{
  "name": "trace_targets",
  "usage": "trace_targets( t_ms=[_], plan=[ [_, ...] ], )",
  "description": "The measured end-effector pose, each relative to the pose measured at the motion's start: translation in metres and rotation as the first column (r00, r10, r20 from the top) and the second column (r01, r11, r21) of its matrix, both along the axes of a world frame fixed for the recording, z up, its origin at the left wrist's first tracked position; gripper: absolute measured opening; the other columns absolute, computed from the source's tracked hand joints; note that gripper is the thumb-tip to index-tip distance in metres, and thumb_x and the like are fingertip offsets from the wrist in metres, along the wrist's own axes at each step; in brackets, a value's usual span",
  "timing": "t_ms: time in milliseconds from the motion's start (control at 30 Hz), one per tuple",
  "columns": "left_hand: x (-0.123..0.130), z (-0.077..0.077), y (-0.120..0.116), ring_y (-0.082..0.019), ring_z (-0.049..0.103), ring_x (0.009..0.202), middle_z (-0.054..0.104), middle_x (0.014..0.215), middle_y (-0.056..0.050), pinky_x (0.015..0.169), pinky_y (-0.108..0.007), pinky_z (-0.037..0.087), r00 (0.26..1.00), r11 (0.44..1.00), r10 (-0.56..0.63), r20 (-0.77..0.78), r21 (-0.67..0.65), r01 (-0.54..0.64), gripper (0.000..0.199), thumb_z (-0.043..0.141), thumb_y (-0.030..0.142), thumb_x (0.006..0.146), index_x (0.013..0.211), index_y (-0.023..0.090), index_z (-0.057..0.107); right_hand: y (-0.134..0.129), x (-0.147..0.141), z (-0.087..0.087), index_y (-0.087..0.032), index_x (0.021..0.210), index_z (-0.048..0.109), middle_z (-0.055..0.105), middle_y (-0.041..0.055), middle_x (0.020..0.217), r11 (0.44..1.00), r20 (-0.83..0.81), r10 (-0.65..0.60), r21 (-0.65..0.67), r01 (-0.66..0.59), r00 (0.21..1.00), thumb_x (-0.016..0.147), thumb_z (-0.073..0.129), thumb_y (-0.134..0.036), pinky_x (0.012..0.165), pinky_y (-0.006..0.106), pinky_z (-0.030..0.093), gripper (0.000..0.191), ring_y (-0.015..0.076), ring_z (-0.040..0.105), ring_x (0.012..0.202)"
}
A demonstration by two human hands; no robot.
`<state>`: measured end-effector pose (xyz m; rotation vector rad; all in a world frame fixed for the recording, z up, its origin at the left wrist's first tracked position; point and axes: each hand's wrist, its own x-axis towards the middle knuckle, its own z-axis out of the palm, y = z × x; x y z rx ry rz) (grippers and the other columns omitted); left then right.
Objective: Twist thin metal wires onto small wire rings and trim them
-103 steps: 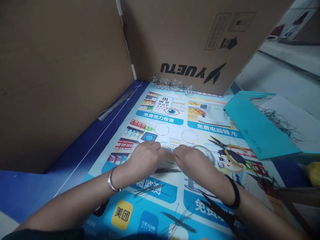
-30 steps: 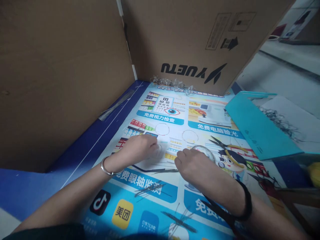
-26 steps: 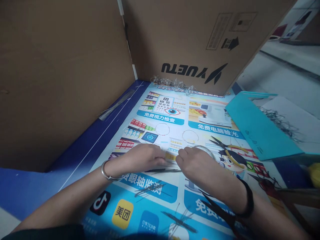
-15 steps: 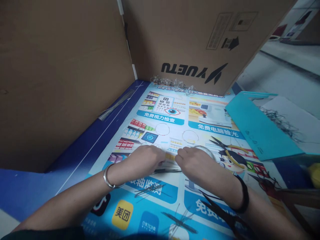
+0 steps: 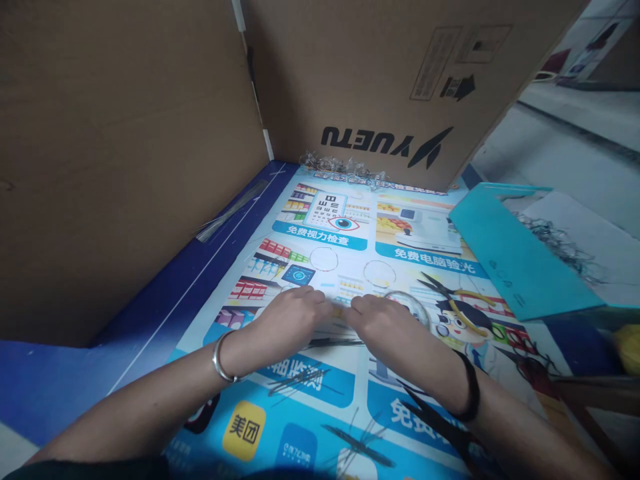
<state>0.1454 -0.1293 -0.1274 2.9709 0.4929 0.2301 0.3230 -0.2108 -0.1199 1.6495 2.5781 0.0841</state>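
My left hand (image 5: 295, 319), with a silver bangle at the wrist, is closed in a pinch over the middle of the printed poster (image 5: 363, 393). Facing it across a small gap is my right hand (image 5: 383, 323), also pinched, a black band on its wrist. What the fingertips hold is too small to make out. Thin dark wires (image 5: 335, 343) lie just below both hands. Beyond them are two thin wire rings, one on the left (image 5: 324, 259) and one on the right (image 5: 379, 274). A coil of wire (image 5: 417, 308) lies partly behind my right hand.
Cardboard panels (image 5: 390, 80) stand at the back and left. Yellow-handled pliers (image 5: 455, 293) and dark scissors (image 5: 440, 420) lie at the right. A teal folder (image 5: 520, 260) is beside a wire pile (image 5: 560, 243). More cut wires (image 5: 357, 445) lie in front.
Both hands have shifted slightly on the poster and remain closed, close together. The wire coil beside my right hand shows more. The surrounding objects have stayed in place.
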Motion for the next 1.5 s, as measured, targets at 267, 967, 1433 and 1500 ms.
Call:
trace_targets(
  t_ms=[267, 967, 1433, 1500],
  plan=[
    [0.001, -0.002, 0.001, -0.017, 0.050, 0.069, 0.059, 0.073, -0.004, 0.062, -0.029, 0.039, 1.000, 0.998, 0.018, -0.008, 0.063, -0.018, 0.018, 0.045, 0.003, 0.079, 0.078, 0.016, 0.057, 0.002, -0.001, -0.006, -0.017, 0.082, 0.060, 0.060, 0.0045, 0.076, 0.995, -0.070, -0.092, 0.041, 0.095, 0.993, 0.080, 0.052, -0.005, 0.058, 0.028, 0.033, 0.015, 0.0174, 0.055, 0.072],
    [0.013, -0.019, 0.004, -0.010, 0.053, 0.062, 0.060, 0.069, 0.002, 0.059, -0.023, 0.042, 0.805, 0.512, 0.568, 0.168, -0.839, -0.186, 0.005, 0.061, 0.021, 0.074, 0.073, 0.017, 0.058, 0.017, 0.001, -0.022, -0.018, 0.072, 0.053, 0.059, -0.0025, 0.060, 0.766, -0.768, -0.639, -0.640, 0.059, -0.033, 0.068, 0.062, -0.028, 0.057, 0.025, 0.046, 0.014, 0.0122, 0.057, 0.058],
    [0.018, -0.021, 0.002, -0.008, 0.052, 0.053, 0.054, 0.062, 0.003, 0.054, -0.023, 0.046, 0.787, 0.195, 0.605, 0.125, -0.981, 0.005, 0.015, 0.063, 0.026, 0.071, 0.074, 0.015, 0.053, 0.017, 0.002, -0.023, -0.018, 0.071, 0.052, 0.061, -0.0019, 0.061, 0.755, -0.748, -0.650, -0.656, -0.002, -0.133, 0.067, 0.066, -0.033, 0.062, 0.027, 0.049, 0.021, 0.0127, 0.061, 0.062],
    [0.014, -0.019, 0.008, -0.008, 0.051, 0.052, 0.054, 0.061, 0.004, 0.053, -0.022, 0.044, 0.821, 0.258, 0.558, 0.119, -0.966, -0.035, 0.012, 0.061, 0.025, 0.073, 0.074, 0.016, 0.054, 0.018, 0.006, -0.021, -0.018, 0.073, 0.054, 0.060, -0.0019, 0.063, 0.772, -0.773, -0.634, -0.634, 0.034, -0.022, 0.070, 0.063, -0.032, 0.060, 0.026, 0.047, 0.017, 0.0127, 0.060, 0.062]
  ],
)
